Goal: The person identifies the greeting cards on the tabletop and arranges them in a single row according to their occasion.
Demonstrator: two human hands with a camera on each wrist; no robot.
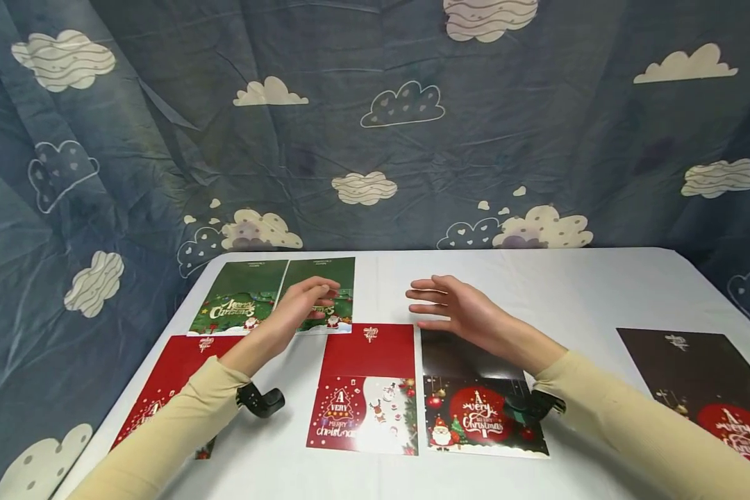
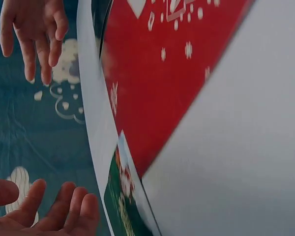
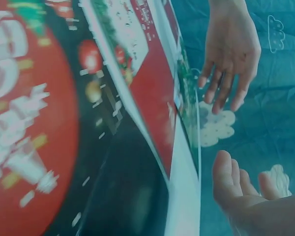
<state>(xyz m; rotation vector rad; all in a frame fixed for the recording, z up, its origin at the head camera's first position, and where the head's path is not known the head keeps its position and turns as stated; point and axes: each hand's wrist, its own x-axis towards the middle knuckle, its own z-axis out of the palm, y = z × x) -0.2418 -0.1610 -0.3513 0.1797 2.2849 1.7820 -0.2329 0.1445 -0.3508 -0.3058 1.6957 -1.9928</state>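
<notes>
Cream sleeves [image 1: 169, 430] up front; left hand [image 1: 296, 305] and right hand [image 1: 465, 309] raised, empty, fingers loosely extended.
6 Christmas cards on the white desk [image 1: 537, 278]: 2 green cards [image 1: 315, 269] back left, near left hand; 2 red cards [image 1: 375, 354] left and centre; 2 black cards [image 1: 669, 357], 1 near right hand, 1 far right. Cards opened flat, fronts up, probably so designs show; hands apart, seemingly to keep clear.

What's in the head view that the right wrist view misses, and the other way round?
Head view only: the far-right dark card and both sleeves. Right wrist view only: no extra object, just a close-up of the lettering on the other dark card. Both show the left hand, right hand, that dark card, a red card, a green card, cloud-print backdrop.
</notes>
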